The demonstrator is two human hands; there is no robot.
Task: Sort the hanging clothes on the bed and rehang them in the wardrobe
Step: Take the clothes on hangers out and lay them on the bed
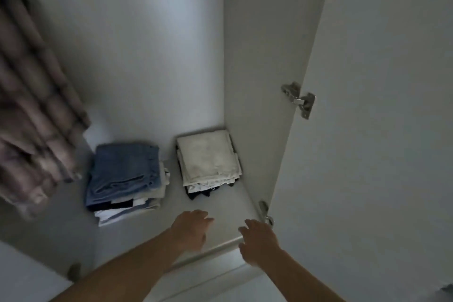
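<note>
I look down into an open white wardrobe. A checked pinkish-grey garment hangs at the left, blurred. My left hand and my right hand reach over the front edge of the wardrobe floor, fingers loosely spread, holding nothing. On that floor lie two folded stacks: one topped with blue jeans at the left, one topped with a cream cloth at the right, beyond my hands.
The wardrobe door stands open at the right, held by metal hinges. A lower hinge sits right beside my right hand. A second door edge with a hinge shows at the bottom left.
</note>
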